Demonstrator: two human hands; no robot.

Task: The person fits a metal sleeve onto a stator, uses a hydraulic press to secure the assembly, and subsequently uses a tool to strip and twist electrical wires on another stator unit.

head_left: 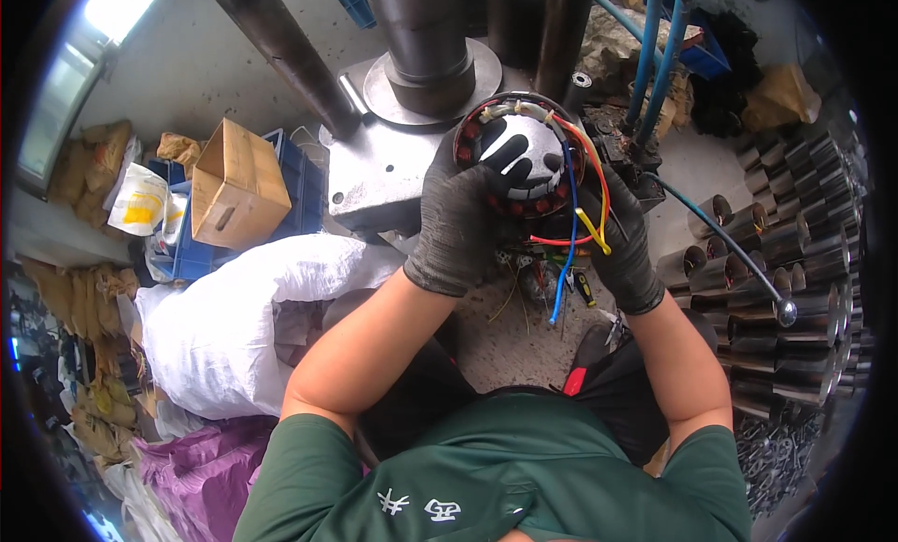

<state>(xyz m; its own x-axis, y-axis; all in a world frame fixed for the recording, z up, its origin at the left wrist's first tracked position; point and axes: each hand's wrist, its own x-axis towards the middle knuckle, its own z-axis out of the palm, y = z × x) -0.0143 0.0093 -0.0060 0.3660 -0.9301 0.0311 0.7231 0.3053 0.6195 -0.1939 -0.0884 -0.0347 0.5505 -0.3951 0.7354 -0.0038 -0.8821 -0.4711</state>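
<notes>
A motor stator [531, 207], a dark ring with reddish-brown windings, is held up in front of the press. My left hand [456, 226], in a dark grey glove, grips its left side, with fingertips showing inside the ring's opening. On the right side my gloved right hand [629, 247] closes around the rim, its fingers partly hidden behind the stator and its wires. Blue, red and yellow lead wires [572, 231] hang down from the ring's right side. Through the opening, the pale metal press bed shows.
The pale press bed [379, 182] carries a dark metal cylinder [421, 51] between thick posts. A ball-ended lever [739, 252] slants at right, before rows of metal tubes [786, 243]. A cardboard box [241, 182], blue crates and a white sack [210, 341] are at left. A screwdriver [585, 289] lies below.
</notes>
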